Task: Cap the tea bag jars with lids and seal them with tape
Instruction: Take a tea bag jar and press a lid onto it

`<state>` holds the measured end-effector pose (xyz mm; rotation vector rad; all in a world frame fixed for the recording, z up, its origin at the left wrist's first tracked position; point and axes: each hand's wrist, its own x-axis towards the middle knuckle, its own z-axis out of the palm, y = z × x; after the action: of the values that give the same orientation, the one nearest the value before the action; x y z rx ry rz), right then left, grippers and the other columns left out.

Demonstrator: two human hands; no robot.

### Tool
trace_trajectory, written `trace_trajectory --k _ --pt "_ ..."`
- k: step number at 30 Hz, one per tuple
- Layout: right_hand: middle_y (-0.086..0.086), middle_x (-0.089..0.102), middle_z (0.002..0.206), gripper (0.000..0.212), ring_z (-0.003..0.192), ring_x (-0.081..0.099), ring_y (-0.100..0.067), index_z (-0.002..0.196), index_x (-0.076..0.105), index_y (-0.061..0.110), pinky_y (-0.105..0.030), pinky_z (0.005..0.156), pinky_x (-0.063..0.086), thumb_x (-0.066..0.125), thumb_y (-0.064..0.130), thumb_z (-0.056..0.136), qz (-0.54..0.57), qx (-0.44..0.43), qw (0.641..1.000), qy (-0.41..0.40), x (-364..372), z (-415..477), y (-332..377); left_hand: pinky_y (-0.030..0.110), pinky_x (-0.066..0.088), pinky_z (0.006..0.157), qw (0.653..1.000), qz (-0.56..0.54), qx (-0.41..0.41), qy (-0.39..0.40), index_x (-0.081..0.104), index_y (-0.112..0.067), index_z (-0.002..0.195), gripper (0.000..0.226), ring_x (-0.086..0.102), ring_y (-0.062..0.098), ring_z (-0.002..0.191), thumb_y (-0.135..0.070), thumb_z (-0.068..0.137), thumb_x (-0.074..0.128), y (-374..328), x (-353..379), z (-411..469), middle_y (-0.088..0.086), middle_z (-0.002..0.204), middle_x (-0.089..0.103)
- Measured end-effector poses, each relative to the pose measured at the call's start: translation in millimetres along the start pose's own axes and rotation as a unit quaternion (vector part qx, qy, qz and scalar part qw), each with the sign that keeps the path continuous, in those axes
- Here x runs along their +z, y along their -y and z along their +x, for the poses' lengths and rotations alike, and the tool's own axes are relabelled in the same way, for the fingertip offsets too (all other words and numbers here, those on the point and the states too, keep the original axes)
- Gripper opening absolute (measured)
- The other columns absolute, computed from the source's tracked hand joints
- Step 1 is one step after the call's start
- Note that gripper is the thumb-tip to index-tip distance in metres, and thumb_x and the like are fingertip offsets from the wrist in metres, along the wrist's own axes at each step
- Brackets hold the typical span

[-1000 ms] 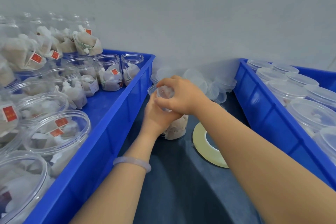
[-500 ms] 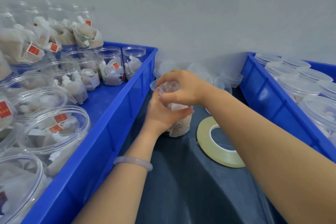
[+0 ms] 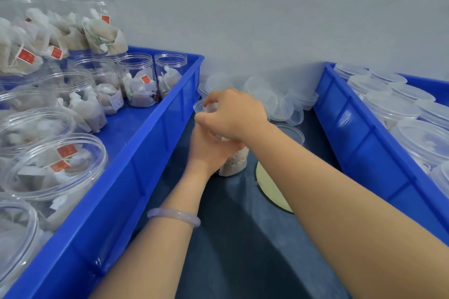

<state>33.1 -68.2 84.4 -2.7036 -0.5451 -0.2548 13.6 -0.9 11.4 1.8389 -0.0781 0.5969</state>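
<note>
Step in hand: capping. The jar (image 3: 235, 164) stands on the dark mat (image 3: 243, 250) between the two blue bins, with tea bags visible in its lower half. Left hand (image 3: 209, 153) wraps the jar's side, fingers curled round it. Right hand (image 3: 234, 115) sits on top, fingers and thumb curled over the lid (image 3: 211, 109), pinching its rim. Can't tell whether the lid is seated (the hands cover the mouth).

How to do it well, my read:
- Get the lid level on the mouth before pressing or turning. A cocked lid means the tape seals over a gap.
- The left hand should brace low on the body, not squeeze. The clear wall looks thin and will likely go oval.
- Check that no bag string or tag is trapped under the rim.

Tape roll (image 3: 268, 185) lies flat just right of the jar, partly hidden by the right forearm, handy for the sealing pass. Loose lids (image 3: 264, 98) are piled by the wall behind. Open jars (image 3: 137, 80) sit in the left bin (image 3: 155, 153) and capped jars (image 3: 388, 109) in the right bin (image 3: 359, 138). Plenty are uncapped.
</note>
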Motion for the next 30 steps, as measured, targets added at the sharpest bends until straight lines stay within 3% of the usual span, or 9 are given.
trace_trajectory --k 5,8,12,16,18,23,26,28,30 --pt "0.003 0.058 0.108 0.037 0.103 0.053 -0.026 0.111 0.063 0.033 -0.031 0.071 0.032 0.056 0.047 0.078 0.023 0.009 0.999 -0.044 1.0 -5.4 1.7 0.002 0.040 0.059 0.999 -0.018 0.034 -0.001 0.047 -0.034 0.090 0.051 0.055 -0.019 0.071 0.000 0.066 0.076 6.1 -0.5 1.1 -0.019 0.083 0.056" --pt "0.006 0.052 0.130 0.044 0.117 0.045 -0.024 0.124 0.056 0.042 -0.032 0.083 0.033 0.057 0.048 0.081 0.027 -0.049 0.998 0.006 -3.5 -13.9 -10.3 -0.002 0.040 0.059 0.998 -0.051 0.001 0.028 0.053 -0.033 0.097 0.061 0.053 -0.027 0.074 0.005 0.061 0.082 7.2 -8.9 3.5 -0.022 0.087 0.054" --pt "0.006 0.049 0.132 0.049 0.122 0.044 -0.015 0.124 0.057 0.044 -0.027 0.093 0.036 0.069 0.049 0.076 0.120 -0.062 0.989 0.059 -16.8 -13.2 -26.5 0.014 0.051 0.071 0.988 -0.092 -0.010 0.122 0.060 -0.011 0.114 0.059 0.067 0.007 0.092 -0.014 0.059 0.081 8.3 -11.8 14.2 -0.003 0.098 0.069" --pt "0.009 0.057 0.124 0.047 0.117 0.044 -0.020 0.123 0.059 0.039 -0.028 0.079 0.035 0.062 0.048 0.077 0.077 0.011 0.994 -0.083 7.4 -17.9 -11.1 0.011 0.051 0.059 0.995 0.056 0.087 -0.007 0.046 -0.014 0.107 0.021 0.068 0.003 0.073 -0.014 0.089 0.057 -3.9 -11.9 11.6 -0.008 0.084 0.069" --pt "0.008 0.055 0.124 0.047 0.116 0.043 -0.022 0.124 0.057 0.038 -0.029 0.076 0.033 0.058 0.050 0.078 0.042 0.010 0.995 -0.093 11.9 -21.2 -8.2 0.015 0.052 0.062 0.975 0.143 0.171 -0.009 0.043 -0.010 0.108 0.027 0.069 0.003 0.074 -0.012 0.085 0.056 2.9 -9.4 6.1 -0.005 0.085 0.071" --pt "0.002 0.045 0.103 0.050 0.107 0.047 -0.021 0.120 0.052 0.029 -0.032 0.076 0.037 0.059 0.053 0.077 0.011 -0.017 1.000 0.023 -8.3 -6.5 -7.5 0.019 0.053 0.072 0.994 -0.027 0.019 0.105 0.058 -0.026 0.106 0.050 0.065 -0.003 0.084 -0.005 0.067 0.082 -2.1 -15.1 6.8 -0.008 0.093 0.068" --pt "-0.001 0.053 0.109 0.047 0.106 0.051 -0.023 0.119 0.056 0.028 -0.031 0.075 0.035 0.058 0.052 0.079 0.015 0.000 0.997 -0.071 3.8 -15.3 -8.7 0.015 0.052 0.068 0.991 0.079 0.085 0.059 0.046 -0.020 0.110 0.049 0.066 0.000 0.085 -0.007 0.071 0.074 -8.4 -6.5 4.4 -0.004 0.094 0.067" --pt "-0.005 0.057 0.108 0.046 0.102 0.052 -0.027 0.117 0.059 0.025 -0.031 0.073 0.032 0.057 0.050 0.079 -0.007 0.006 0.992 -0.127 13.1 -20.7 -5.0 0.015 0.049 0.077 0.997 -0.003 0.055 0.062 0.044 -0.019 0.117 0.045 0.063 0.006 0.096 -0.007 0.079 0.065 -7.5 -6.9 -4.6 -0.002 0.104 0.066" --pt "-0.005 0.059 0.110 0.047 0.103 0.051 -0.028 0.117 0.058 0.023 -0.032 0.076 0.034 0.057 0.051 0.079 -0.009 0.012 0.989 -0.145 13.1 -22.9 0.6 0.011 0.046 0.075 0.995 0.049 0.079 0.026 0.040 -0.019 0.114 0.031 0.063 0.001 0.093 -0.010 0.086 0.048 -23.7 -15.8 -6.2 -0.008 0.101 0.068"
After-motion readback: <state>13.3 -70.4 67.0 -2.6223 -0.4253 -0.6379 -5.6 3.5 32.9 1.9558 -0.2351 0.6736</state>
